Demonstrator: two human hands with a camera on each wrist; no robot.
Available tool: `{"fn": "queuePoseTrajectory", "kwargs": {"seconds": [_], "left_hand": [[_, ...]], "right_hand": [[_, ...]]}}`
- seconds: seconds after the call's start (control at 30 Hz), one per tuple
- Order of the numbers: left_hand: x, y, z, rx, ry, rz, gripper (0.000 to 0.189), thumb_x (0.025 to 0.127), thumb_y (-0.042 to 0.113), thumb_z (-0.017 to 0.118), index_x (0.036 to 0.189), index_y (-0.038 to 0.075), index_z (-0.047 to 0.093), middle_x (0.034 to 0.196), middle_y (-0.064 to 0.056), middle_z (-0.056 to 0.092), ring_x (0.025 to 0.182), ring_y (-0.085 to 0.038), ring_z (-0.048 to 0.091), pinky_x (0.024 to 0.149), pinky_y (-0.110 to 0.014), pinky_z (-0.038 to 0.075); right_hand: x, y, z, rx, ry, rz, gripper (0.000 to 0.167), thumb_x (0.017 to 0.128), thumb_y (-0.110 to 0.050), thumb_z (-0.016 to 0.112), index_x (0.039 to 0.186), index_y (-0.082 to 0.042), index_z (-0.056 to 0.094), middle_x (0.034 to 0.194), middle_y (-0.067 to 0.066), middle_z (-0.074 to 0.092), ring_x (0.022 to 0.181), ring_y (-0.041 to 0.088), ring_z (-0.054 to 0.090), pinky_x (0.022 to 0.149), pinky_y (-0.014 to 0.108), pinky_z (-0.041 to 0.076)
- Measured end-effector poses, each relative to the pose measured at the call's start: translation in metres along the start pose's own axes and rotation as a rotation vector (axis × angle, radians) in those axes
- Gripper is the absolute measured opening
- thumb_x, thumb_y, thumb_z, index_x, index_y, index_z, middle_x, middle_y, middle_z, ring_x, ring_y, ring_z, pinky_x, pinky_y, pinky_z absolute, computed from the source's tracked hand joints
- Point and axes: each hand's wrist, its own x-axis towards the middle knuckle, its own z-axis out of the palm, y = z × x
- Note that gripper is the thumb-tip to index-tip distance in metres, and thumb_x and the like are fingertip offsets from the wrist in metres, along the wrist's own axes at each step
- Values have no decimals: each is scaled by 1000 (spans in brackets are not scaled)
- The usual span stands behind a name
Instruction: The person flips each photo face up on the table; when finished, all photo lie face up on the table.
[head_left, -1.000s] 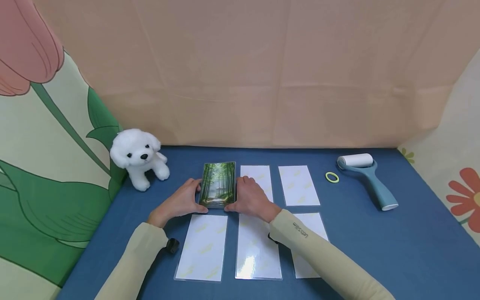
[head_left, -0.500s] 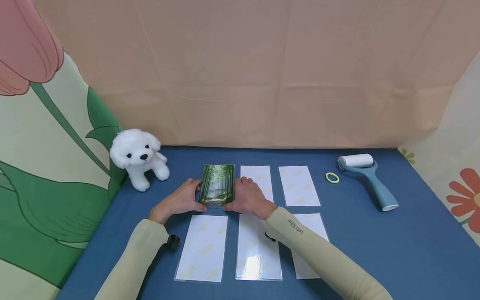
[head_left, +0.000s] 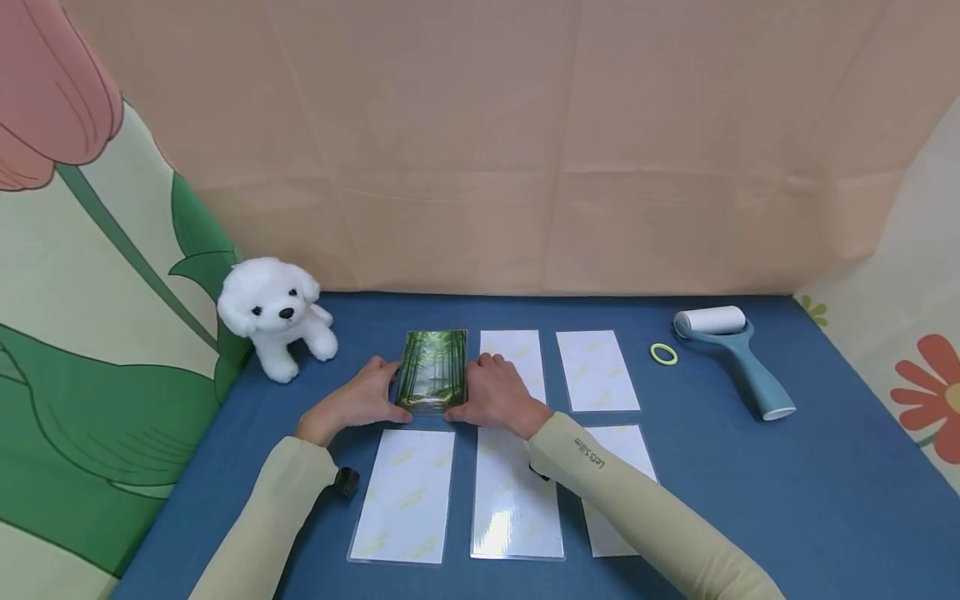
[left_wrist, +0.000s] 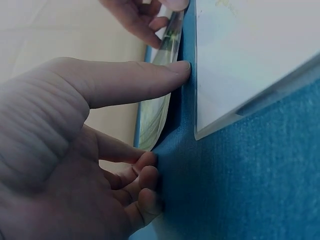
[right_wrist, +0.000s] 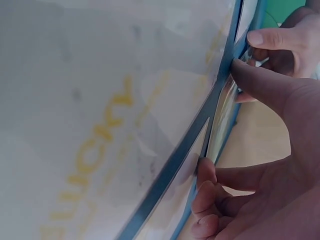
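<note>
Forest picture sits a shade nearer us, right hand slightly further left than a second ago

Beneath everything we see the blue counter. Pale sleeves reach over it, cut off at the bottom of the head view; the right one covers part of the near-right white sheet. Just beyond the near-left sheet is the picture; we cannot tell how many layers it has. Right hand and left hand hold it from either side, thumbs at its near corners, fingers curled along its edges. Yellow lettering blurs in the right wrist view.
</note>
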Motion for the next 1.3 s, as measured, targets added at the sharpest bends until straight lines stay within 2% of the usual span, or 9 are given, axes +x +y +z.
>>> {"fn": "queuePoseTrajectory", "kwargs": {"seconds": [0.57, 0.7, 0.8, 0.93, 1.03, 1.17, 1.3], "left_hand": [[1, 3, 1, 19, -14, -37, 97, 82, 28, 86, 149, -16, 32, 125, -25, 43, 109, -34, 49, 95, -51, 43], [-2, 6, 2, 20, 8, -29, 91, 83, 30, 85, 148, -13, 36, 123, -24, 43, 107, -35, 47, 93, -53, 43], [-4, 11, 4, 13, 60, -7, 81, 88, 28, 80, 146, -10, 39, 120, -24, 42, 104, -36, 45, 90, -54, 43], [-4, 23, 7, 45, 145, 13, 75, 97, 27, 69, 150, -11, 32, 126, -27, 41, 110, -39, 46, 92, -56, 43], [-3, 37, 9, 78, 177, 38, 73, 101, 26, 64, 152, -12, 29, 130, -29, 42, 113, -38, 49, 93, -54, 45], [1, 55, 15, 98, 196, 94, 66, 101, 24, 64, 149, -11, 36, 134, -27, 46, 114, -37, 53, 94, -52, 48], [6, 66, 24, 139, 201, 125, 63, 100, 24, 65, 146, -11, 43, 134, -25, 49, 113, -34, 55, 93, -48, 50]], "right_hand": [[-4, 0, -1, 3, 7, 1, 72, 80, -59, 79, 118, 2, 68, 105, 13, 61, 93, 27, 56, 84, 43, 48], [-8, 0, -3, 34, 21, 1, 73, 85, -57, 75, 125, 2, 65, 110, 15, 61, 97, 29, 57, 87, 45, 48], [-13, 3, -7, 58, 39, -2, 68, 91, -52, 71, 131, 1, 61, 115, 16, 60, 100, 30, 57, 89, 46, 48], [-21, 10, -13, 108, 80, -5, 57, 97, -40, 67, 136, -1, 59, 121, 16, 58, 102, 30, 58, 89, 44, 50], [-29, 17, -17, 139, 133, -12, 50, 97, -32, 66, 136, 0, 59, 124, 17, 58, 104, 30, 59, 88, 43, 52], [-39, 27, -21, 115, 204, -38, 43, 96, -24, 66, 131, 2, 61, 119, 17, 59, 102, 30, 59, 86, 42, 53], [-49, 37, -22, 92, 242, -58, 40, 95, -21, 66, 128, 2, 63, 115, 17, 60, 98, 29, 60, 85, 40, 53]]}}
